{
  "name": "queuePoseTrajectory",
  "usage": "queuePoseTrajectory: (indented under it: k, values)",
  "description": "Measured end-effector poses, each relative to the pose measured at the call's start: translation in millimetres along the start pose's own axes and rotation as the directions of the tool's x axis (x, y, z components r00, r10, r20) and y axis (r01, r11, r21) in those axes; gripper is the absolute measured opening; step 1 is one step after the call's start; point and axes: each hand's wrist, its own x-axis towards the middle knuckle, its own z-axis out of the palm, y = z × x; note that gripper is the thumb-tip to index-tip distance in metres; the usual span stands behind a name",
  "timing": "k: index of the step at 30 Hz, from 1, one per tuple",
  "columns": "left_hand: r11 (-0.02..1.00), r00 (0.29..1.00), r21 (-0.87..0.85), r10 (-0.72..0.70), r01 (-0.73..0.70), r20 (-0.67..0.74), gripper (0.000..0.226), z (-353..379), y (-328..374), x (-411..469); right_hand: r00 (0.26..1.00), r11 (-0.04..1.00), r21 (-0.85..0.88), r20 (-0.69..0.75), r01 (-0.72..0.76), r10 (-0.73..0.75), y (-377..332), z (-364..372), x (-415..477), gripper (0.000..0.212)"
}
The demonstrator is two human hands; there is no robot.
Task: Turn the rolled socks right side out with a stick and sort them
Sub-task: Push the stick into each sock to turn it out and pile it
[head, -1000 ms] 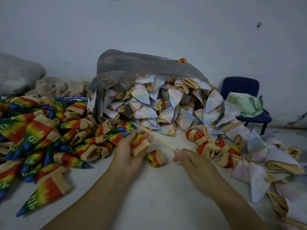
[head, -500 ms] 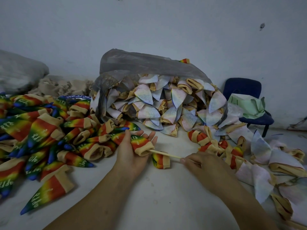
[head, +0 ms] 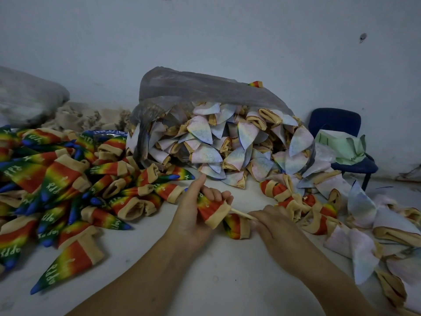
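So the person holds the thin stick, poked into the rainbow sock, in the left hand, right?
No. The head view shows the right hand holding the thin stick, its tip in the rainbow sock, which the left hand grips.

White lettering reading "Happy" runs along the rainbow socks (head: 57,179) heaped at left; on the nearest sock (head: 68,263) only "appy" shows, and elsewhere letters are partly folded away
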Motion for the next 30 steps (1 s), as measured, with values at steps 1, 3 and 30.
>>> queuePoseTrajectory:
  k: [1, 3, 30]
  values:
    - [1.0, 1.0, 0.022, 0.006, -0.005, -0.007, 0.04, 0, 0, 0, 1.0, 1.0, -0.009, -0.019, -0.013, 0.013, 2, -3, 0, 0.025]
    - [0.994, 0.999, 0.104, 0.03, -0.027, -0.03, 0.042, 0, -1, 1, 0.997, 0.999, -0.022, -0.065, -0.04, 0.039, 4, -9, -3, 0.024]
    - [0.992, 0.988, 0.106, 0.083, -0.069, -0.127, 0.064, -1, -15, 0, 0.994, 0.998, -0.051, -0.102, -0.035, 0.03, -10, -8, -7, 0.057]
